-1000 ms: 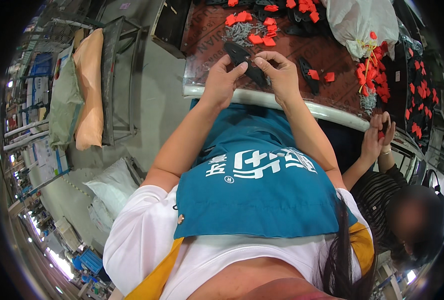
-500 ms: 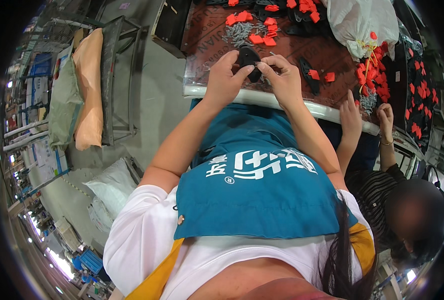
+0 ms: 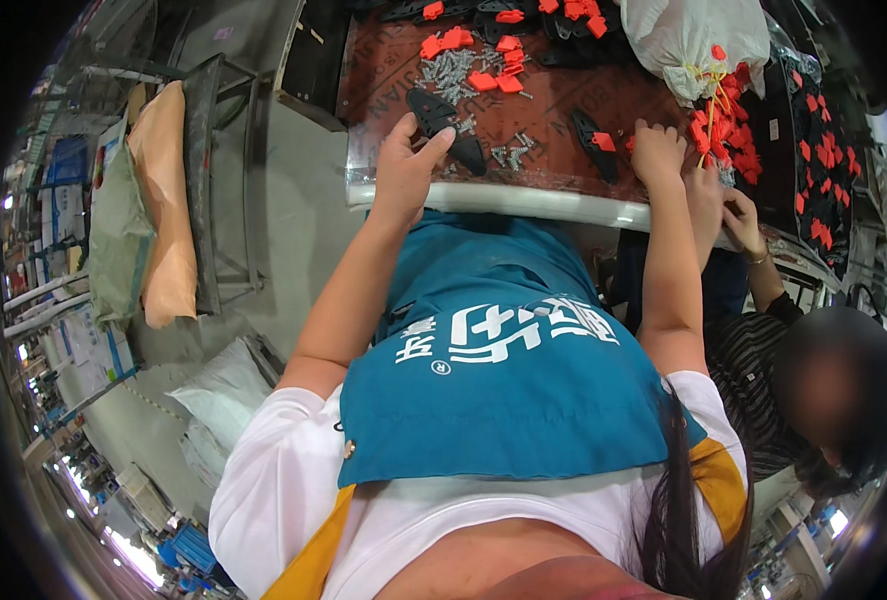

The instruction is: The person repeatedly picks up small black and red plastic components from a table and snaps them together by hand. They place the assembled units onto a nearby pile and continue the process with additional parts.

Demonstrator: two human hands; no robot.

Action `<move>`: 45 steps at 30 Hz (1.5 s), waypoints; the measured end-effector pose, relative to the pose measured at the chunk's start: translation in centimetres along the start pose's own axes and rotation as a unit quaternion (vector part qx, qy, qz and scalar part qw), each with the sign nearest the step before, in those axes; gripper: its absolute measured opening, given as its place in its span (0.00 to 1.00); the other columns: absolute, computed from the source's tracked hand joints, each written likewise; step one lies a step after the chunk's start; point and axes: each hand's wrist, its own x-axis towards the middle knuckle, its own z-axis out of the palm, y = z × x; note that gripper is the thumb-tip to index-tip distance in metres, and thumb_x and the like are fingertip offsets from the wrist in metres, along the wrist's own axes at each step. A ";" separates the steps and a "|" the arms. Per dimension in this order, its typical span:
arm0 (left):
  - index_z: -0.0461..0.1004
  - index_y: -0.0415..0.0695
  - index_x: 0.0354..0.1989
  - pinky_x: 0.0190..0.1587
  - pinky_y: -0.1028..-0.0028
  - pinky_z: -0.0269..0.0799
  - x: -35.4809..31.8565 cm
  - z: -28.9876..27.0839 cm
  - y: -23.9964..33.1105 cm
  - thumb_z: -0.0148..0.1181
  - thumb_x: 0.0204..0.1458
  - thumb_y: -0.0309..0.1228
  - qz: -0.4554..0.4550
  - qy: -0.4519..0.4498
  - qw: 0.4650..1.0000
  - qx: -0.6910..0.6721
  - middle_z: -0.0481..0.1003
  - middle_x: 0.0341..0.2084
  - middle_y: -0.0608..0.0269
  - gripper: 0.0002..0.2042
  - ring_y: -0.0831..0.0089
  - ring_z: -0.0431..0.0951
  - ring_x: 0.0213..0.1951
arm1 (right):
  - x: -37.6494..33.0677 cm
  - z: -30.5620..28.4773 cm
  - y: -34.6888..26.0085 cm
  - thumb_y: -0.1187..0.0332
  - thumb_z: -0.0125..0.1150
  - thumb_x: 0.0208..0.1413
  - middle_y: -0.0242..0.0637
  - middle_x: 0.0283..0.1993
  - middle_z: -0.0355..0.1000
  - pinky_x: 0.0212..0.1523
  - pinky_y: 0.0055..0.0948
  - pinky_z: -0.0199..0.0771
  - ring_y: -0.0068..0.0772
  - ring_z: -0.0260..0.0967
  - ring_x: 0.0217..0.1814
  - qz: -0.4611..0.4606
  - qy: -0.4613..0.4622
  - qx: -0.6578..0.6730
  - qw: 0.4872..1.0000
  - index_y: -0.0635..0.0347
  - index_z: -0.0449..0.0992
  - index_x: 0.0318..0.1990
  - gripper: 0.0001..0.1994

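Observation:
My left hand [image 3: 411, 170] holds a black, pointed plastic part [image 3: 467, 152] between thumb and fingers, tilted above the near side of the table. Small grey screws [image 3: 514, 152] lie just right of it. My right hand [image 3: 659, 155] is farther right over the table, fingers curled downward; anything inside them is hidden. Close to its left are an orange-red plastic piece [image 3: 604, 141] and a second black part [image 3: 592, 140]. A heap of orange-red pieces [image 3: 739, 145] lies to its right.
The brown table [image 3: 554, 110] has a white padded front edge [image 3: 524, 203]. Toward the back are a screw pile [image 3: 448, 75], more orange-red pieces and a white sack [image 3: 689, 45]. A co-worker's hand [image 3: 744, 222] is close beside my right arm.
My right hand has left the black part and moved right, toward the co-worker's hands. My left hand keeps hold of the part, which has turned and shows more of its length.

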 end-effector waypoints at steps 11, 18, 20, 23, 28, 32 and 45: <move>0.71 0.41 0.41 0.37 0.79 0.71 -0.5 1.7 1.1 0.58 0.53 0.26 -0.034 -0.023 0.998 -0.048 0.72 0.33 0.69 0.08 0.82 0.71 0.34 | -1.1 -7.0 -6.0 0.65 0.55 0.52 0.42 0.34 0.75 0.39 0.32 0.71 0.36 0.73 0.38 -0.137 0.028 0.628 0.766 0.65 0.71 0.41 0.13; 0.71 0.41 0.42 0.41 0.78 0.72 -0.9 2.0 1.7 0.57 0.54 0.25 -0.048 -0.021 0.996 -0.074 0.72 0.35 0.69 0.08 0.81 0.73 0.38 | -3.4 -10.0 -11.3 0.65 0.44 0.64 0.31 0.29 0.66 0.35 0.21 0.63 0.21 0.61 0.31 -0.227 -0.126 0.775 0.576 0.66 0.68 0.48 0.14; 0.71 0.41 0.42 0.39 0.79 0.71 -0.9 1.8 1.7 0.58 0.54 0.25 -0.041 -0.015 0.997 -0.061 0.72 0.34 0.70 0.08 0.82 0.72 0.36 | -3.6 -10.3 -11.2 0.64 0.45 0.65 0.31 0.29 0.67 0.35 0.21 0.63 0.21 0.62 0.31 -0.215 -0.145 0.790 0.556 0.65 0.68 0.48 0.14; 0.71 0.41 0.42 0.36 0.80 0.69 -0.8 1.4 1.3 0.58 0.54 0.25 -0.025 -0.008 0.999 -0.044 0.73 0.34 0.70 0.09 0.83 0.71 0.34 | -3.3 -9.9 -10.5 0.64 0.47 0.64 0.31 0.30 0.69 0.36 0.19 0.64 0.20 0.64 0.33 -0.207 -0.154 0.796 0.547 0.65 0.69 0.47 0.13; 0.71 0.41 0.43 0.35 0.80 0.70 -0.8 1.6 0.7 0.58 0.54 0.26 -0.024 -0.015 0.999 -0.033 0.73 0.35 0.69 0.09 0.83 0.71 0.31 | -4.1 -10.0 -10.4 0.65 0.52 0.62 0.30 0.31 0.72 0.35 0.17 0.65 0.17 0.66 0.34 -0.130 -0.143 0.811 0.553 0.65 0.72 0.43 0.12; 0.70 0.42 0.43 0.33 0.79 0.72 -0.9 2.2 1.2 0.58 0.53 0.26 -0.021 -0.020 0.998 -0.055 0.73 0.35 0.68 0.09 0.82 0.73 0.32 | -4.8 -11.0 -10.7 0.66 0.56 0.60 0.31 0.31 0.73 0.36 0.18 0.66 0.17 0.66 0.33 -0.065 -0.129 0.816 0.560 0.67 0.74 0.42 0.12; 0.71 0.41 0.43 0.36 0.80 0.71 -1.1 2.0 1.6 0.58 0.53 0.27 0.004 -0.016 1.000 0.015 0.74 0.35 0.68 0.10 0.82 0.73 0.34 | -5.1 -11.2 -10.5 0.66 0.60 0.56 0.34 0.33 0.74 0.38 0.22 0.67 0.21 0.67 0.35 -0.098 -0.043 0.747 0.657 0.67 0.76 0.41 0.12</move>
